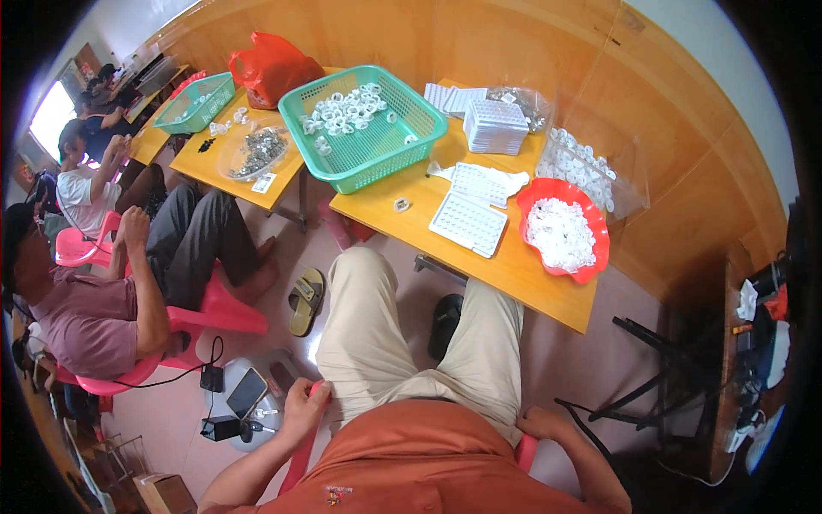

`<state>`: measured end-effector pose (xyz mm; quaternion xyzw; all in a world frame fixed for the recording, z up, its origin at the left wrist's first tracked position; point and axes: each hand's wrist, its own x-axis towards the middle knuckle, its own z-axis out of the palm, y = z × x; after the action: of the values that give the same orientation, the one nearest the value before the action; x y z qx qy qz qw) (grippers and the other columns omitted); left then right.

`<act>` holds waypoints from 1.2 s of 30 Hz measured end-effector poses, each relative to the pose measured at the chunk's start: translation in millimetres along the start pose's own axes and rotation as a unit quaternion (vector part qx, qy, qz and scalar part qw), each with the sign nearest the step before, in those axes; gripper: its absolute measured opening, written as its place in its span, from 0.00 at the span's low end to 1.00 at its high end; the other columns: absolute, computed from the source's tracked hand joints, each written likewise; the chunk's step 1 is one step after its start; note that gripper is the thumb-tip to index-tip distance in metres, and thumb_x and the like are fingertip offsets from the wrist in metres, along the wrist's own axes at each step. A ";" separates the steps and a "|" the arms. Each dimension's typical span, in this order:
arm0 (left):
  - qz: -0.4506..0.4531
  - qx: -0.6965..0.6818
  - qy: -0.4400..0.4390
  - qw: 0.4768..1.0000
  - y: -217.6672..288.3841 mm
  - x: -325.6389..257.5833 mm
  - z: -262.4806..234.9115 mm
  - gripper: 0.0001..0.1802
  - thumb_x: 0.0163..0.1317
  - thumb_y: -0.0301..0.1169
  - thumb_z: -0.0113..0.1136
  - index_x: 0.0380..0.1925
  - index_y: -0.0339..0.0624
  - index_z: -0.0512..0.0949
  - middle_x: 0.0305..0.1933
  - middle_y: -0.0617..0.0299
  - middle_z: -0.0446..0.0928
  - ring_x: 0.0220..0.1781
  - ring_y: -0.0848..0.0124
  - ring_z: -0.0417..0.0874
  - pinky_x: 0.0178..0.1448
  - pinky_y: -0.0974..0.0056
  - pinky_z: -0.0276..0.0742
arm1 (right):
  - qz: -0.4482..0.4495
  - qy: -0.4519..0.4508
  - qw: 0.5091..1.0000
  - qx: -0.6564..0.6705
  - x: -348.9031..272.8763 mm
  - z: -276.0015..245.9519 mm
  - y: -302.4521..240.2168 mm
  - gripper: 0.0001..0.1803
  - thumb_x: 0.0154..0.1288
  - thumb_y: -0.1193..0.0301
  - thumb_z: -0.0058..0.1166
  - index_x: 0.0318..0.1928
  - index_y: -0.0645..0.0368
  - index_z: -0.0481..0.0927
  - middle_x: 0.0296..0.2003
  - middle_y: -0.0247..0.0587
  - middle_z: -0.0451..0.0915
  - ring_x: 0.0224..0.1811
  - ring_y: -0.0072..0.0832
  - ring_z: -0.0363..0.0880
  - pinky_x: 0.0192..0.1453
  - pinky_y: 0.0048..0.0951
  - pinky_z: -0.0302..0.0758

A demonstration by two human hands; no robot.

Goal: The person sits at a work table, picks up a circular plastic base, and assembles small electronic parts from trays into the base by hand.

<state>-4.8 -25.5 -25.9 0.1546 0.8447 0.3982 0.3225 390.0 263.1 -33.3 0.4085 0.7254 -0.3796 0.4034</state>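
Note:
Low at the left, my left hand [305, 409] is wrapped round the front of a red plastic chair armrest [320, 391]. On the other side, my right hand [545, 423] is curled at the end of the right armrest [526, 451], close to my hip; its fingertips are partly hidden. Both hands are well away from the yellow table [385, 212]. On it lie a single small white ring-shaped part [402, 205], a white tray with rows of slots [467, 224] and a second tray [485, 183] just behind it.
A green basket [366, 176] of white parts, stacked trays [495, 128], a clear box [591, 171] and a red scalloped bowl [592, 267] crowd the table. A stool [257, 435] holding a phone stands left of me. A seated person [98, 317] is at the left.

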 end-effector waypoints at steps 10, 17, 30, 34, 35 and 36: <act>-0.020 0.019 -0.002 1.000 29.8 -9.7 -4.5 0.20 0.62 0.42 0.62 0.33 0.32 0.75 0.30 0.59 0.76 0.31 0.73 0.76 0.35 0.65 0.73 | -0.077 0.073 0.994 -0.015 -0.9 3.6 -6.6 0.20 0.56 0.62 0.46 0.37 0.66 0.82 0.37 0.64 0.79 0.41 0.56 0.80 0.47 0.48 0.75; -0.020 0.075 0.025 0.997 13.7 -1.7 -0.1 0.23 0.58 0.45 0.63 0.32 0.31 0.77 0.29 0.49 0.79 0.33 0.62 0.81 0.39 0.58 0.76 | -0.058 0.077 0.995 -0.001 -1.0 2.1 -8.3 0.20 0.55 0.61 0.47 0.37 0.66 0.82 0.38 0.64 0.79 0.43 0.56 0.80 0.47 0.49 0.75; -0.017 0.117 0.029 0.993 32.0 -5.3 -3.0 0.24 0.60 0.47 0.59 0.32 0.31 0.76 0.30 0.44 0.80 0.36 0.53 0.84 0.43 0.54 0.77 | -0.034 0.114 0.990 0.075 5.8 13.0 -1.3 0.19 0.54 0.63 0.48 0.35 0.66 0.82 0.36 0.63 0.81 0.40 0.52 0.82 0.46 0.46 0.75; -0.037 0.134 0.036 0.990 34.5 -2.3 -0.7 0.25 0.61 0.48 0.57 0.32 0.31 0.76 0.30 0.43 0.81 0.36 0.52 0.84 0.42 0.53 0.77 | -0.019 0.108 0.990 0.085 8.6 12.0 -1.9 0.20 0.54 0.62 0.49 0.38 0.65 0.84 0.38 0.61 0.81 0.42 0.52 0.82 0.49 0.44 0.76; -0.039 0.121 0.039 0.991 32.1 -3.4 -0.7 0.24 0.63 0.48 0.56 0.32 0.31 0.76 0.31 0.42 0.80 0.37 0.50 0.84 0.43 0.53 0.77 | -0.023 0.108 0.990 0.092 9.3 14.4 0.5 0.20 0.54 0.62 0.49 0.39 0.65 0.84 0.38 0.60 0.82 0.42 0.52 0.82 0.49 0.43 0.76; -0.042 0.108 0.041 0.992 30.4 -4.2 -0.8 0.24 0.64 0.47 0.54 0.32 0.31 0.76 0.32 0.41 0.80 0.38 0.48 0.83 0.44 0.52 0.77 | -0.021 0.105 0.990 0.091 10.1 15.7 1.8 0.20 0.54 0.62 0.49 0.39 0.65 0.84 0.38 0.60 0.82 0.42 0.52 0.82 0.49 0.43 0.76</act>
<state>-2.1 -8.8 -0.3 0.1366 0.9011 0.2971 0.2849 392.5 252.8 -48.8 0.4656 0.7349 -0.4076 0.2777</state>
